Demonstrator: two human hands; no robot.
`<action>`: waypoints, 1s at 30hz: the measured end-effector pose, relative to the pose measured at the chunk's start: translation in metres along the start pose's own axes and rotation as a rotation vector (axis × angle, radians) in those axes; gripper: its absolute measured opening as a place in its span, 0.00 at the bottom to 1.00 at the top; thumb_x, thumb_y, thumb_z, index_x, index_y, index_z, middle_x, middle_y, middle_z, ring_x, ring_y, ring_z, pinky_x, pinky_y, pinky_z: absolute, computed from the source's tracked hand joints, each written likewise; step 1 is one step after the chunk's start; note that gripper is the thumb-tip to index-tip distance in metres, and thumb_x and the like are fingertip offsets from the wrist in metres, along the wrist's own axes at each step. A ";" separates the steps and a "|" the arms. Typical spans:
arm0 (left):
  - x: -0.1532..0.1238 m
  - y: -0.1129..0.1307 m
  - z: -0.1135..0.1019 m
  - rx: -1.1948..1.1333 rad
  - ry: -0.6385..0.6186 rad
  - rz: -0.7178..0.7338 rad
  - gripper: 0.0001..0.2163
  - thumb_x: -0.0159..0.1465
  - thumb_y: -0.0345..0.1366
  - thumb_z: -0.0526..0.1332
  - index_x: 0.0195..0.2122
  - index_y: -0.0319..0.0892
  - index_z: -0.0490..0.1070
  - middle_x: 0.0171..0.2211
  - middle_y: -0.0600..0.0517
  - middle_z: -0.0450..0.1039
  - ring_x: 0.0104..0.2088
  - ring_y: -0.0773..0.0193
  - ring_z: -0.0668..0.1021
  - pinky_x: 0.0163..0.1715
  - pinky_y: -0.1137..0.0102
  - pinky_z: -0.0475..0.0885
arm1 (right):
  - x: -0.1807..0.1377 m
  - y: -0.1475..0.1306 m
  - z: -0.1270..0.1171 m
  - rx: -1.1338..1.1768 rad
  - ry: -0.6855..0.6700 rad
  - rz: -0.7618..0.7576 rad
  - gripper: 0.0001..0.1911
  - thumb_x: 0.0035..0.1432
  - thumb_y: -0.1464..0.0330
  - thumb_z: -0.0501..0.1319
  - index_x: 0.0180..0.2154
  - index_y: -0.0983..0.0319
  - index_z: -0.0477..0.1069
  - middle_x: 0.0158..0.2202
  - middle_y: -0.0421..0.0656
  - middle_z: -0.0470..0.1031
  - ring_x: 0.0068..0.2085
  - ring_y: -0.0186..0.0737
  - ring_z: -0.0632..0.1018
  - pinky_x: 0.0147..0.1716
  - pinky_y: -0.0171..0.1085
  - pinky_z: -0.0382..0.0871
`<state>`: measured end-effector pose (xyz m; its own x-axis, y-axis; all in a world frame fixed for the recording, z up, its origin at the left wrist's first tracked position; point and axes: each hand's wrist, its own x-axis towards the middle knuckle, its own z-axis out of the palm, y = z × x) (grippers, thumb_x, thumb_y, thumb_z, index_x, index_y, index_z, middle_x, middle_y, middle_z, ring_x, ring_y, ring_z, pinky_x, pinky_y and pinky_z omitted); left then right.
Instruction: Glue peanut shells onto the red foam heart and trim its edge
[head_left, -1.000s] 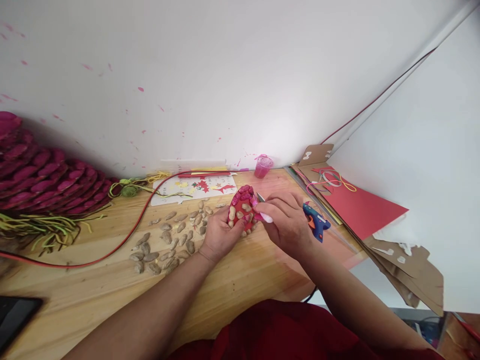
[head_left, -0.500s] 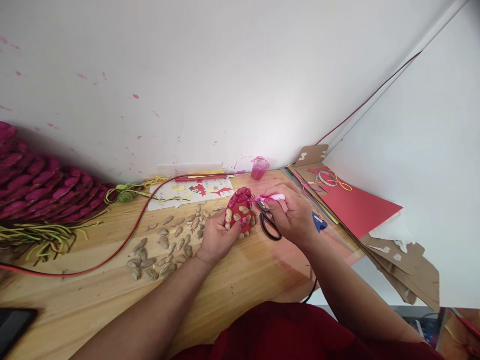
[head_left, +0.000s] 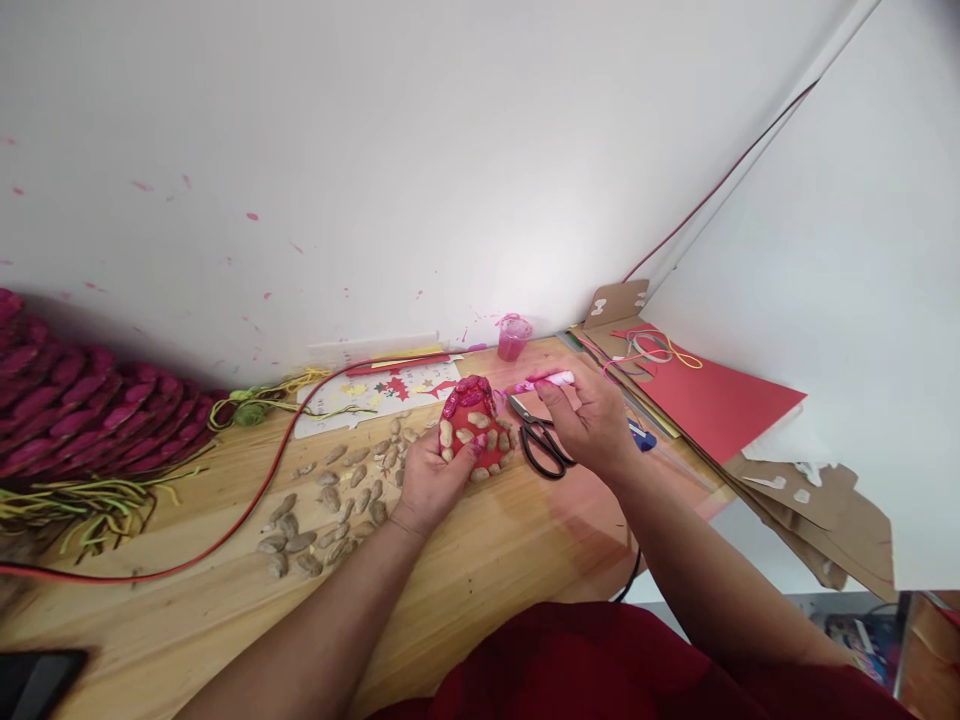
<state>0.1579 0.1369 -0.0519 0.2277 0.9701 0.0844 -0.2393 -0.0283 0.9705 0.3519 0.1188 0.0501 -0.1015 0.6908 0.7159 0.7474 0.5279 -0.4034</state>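
My left hand [head_left: 433, 480] grips a red card piece [head_left: 471, 461] at its lower left edge, the thumb lying over its face. Peanuts in their shells ring the card; those along the top are wet with magenta paint, the rest bare. My right hand [head_left: 598, 420] is closed on a short white paintbrush [head_left: 551, 381] whose pink-stained tip points left, a little apart from the painted peanuts. Black-handled scissors [head_left: 541, 452] lie on the table between my hands. Behind them stands a clear cup of pink paint [head_left: 513, 340] by the wall.
Loose peanuts [head_left: 328, 497] are scattered left of my hands. A red cable [head_left: 281, 450] crosses the wooden table. Far left sits a stack of magenta-painted peanuts [head_left: 90, 400] with green yarn. Red paper [head_left: 720, 400] and cardboard [head_left: 825, 500] lie right; a dark device [head_left: 37, 680] is front left.
The brush tip has drawn away from the painted peanuts, to the right, with my right hand. The card has shifted slightly left in the picture as the view moved.
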 end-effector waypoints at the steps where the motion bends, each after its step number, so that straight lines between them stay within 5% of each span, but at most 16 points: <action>1: 0.000 0.000 0.000 -0.028 0.002 -0.023 0.15 0.55 0.46 0.74 0.37 0.40 0.83 0.37 0.46 0.84 0.37 0.57 0.84 0.43 0.64 0.79 | -0.001 0.001 0.001 0.028 0.006 0.020 0.05 0.69 0.66 0.59 0.40 0.57 0.74 0.37 0.42 0.80 0.42 0.44 0.78 0.45 0.43 0.69; 8: 0.000 0.004 0.002 -0.244 -0.016 -0.147 0.21 0.49 0.48 0.78 0.38 0.38 0.82 0.32 0.47 0.84 0.33 0.56 0.84 0.40 0.61 0.82 | -0.010 0.003 0.006 0.130 0.009 0.146 0.07 0.69 0.65 0.58 0.40 0.58 0.74 0.37 0.42 0.81 0.39 0.42 0.80 0.42 0.41 0.71; 30: 0.001 0.003 0.001 -0.219 0.016 -0.178 0.24 0.46 0.50 0.79 0.37 0.37 0.83 0.31 0.46 0.84 0.31 0.55 0.84 0.38 0.62 0.82 | -0.013 -0.011 -0.001 0.011 -0.058 -0.050 0.06 0.68 0.67 0.59 0.41 0.58 0.75 0.38 0.43 0.81 0.43 0.44 0.79 0.44 0.42 0.71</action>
<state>0.1590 0.1378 -0.0489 0.2694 0.9590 -0.0880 -0.3959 0.1936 0.8977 0.3458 0.1039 0.0453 -0.1768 0.6909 0.7010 0.7334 0.5674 -0.3743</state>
